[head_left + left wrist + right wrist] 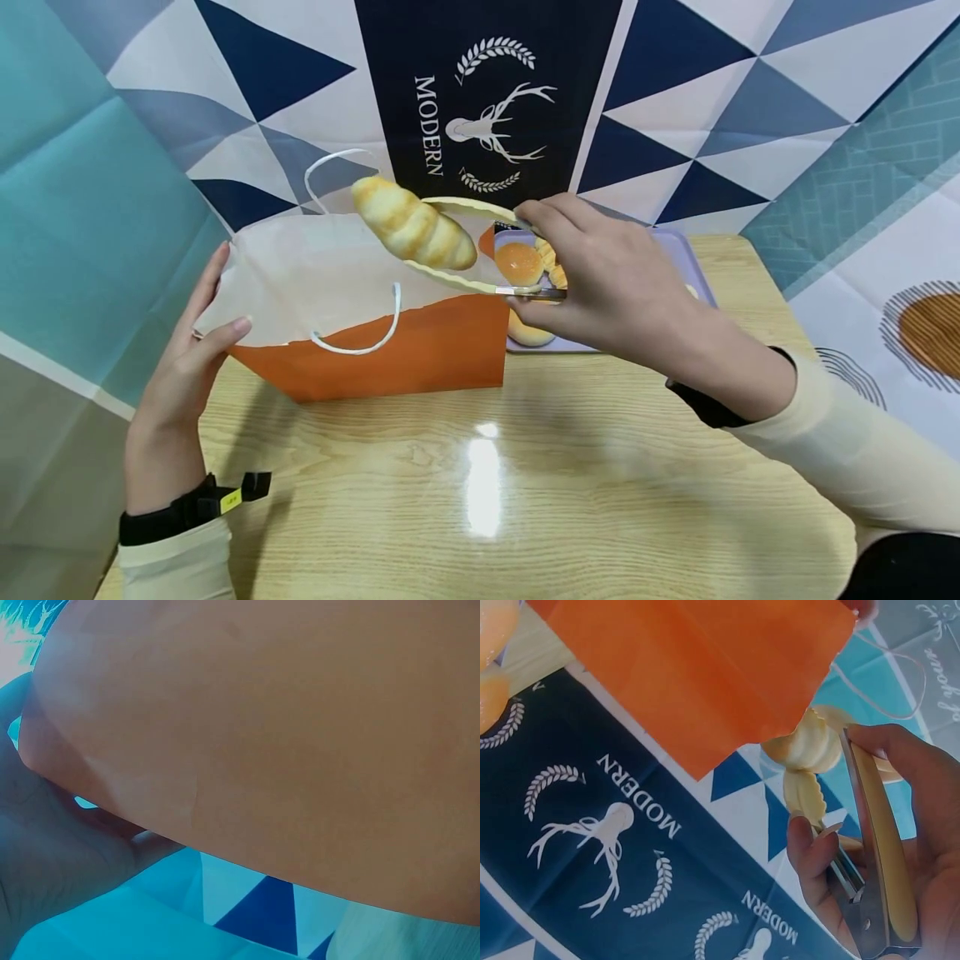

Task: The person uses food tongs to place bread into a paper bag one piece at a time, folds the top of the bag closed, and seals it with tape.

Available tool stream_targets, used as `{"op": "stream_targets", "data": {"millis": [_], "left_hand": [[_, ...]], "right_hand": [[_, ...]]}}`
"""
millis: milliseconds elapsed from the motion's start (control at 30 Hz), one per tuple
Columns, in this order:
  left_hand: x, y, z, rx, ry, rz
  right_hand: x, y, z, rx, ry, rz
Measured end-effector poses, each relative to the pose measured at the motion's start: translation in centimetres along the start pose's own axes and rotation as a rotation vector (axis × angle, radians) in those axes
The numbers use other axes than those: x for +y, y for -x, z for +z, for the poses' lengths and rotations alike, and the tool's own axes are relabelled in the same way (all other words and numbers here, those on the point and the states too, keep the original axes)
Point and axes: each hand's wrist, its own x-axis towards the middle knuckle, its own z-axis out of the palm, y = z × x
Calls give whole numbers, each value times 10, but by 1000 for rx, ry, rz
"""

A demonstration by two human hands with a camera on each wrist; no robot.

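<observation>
An orange paper bag (397,362) with a white inside and white cord handles stands on the table, its mouth spread. My left hand (180,367) grips the bag's left rim, thumb over the near edge and fingers on the far side. My right hand (622,279) holds a pair of food tongs (450,281) with cream tips and metal handles. Pinched between the tips is a ridged, pale golden bread roll (414,227), held over the bag's opening. In the right wrist view the roll (810,746) shows partly behind the orange bag wall.
Right of the bag, partly hidden by my right hand, lies a lilac tray (693,271) with several breads, among them a glossy round bun (519,263). The wooden table (570,492) extends towards me. Patterned cloth (487,100) hangs behind.
</observation>
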Motion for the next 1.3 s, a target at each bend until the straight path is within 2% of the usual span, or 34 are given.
{"op": "stream_targets", "data": {"millis": [367, 567, 767, 967, 1133, 1300], "left_hand": [[-2, 2, 0, -5, 15, 22], [-2, 2, 1, -5, 9, 14], [0, 2, 0, 1, -7, -2], [1, 0, 0, 10, -18, -18], [1, 0, 0, 13, -16, -23], [1, 1, 0, 9, -15, -24]], "right_hand": [[-2, -2, 2, -60, 11, 57], [4, 5, -4, -42, 36, 74], [19, 20, -14, -34, -14, 130], [36, 42, -20, -37, 31, 240], [51, 59, -16, -56, 47, 298], [66, 73, -2, -59, 22, 295]]}}
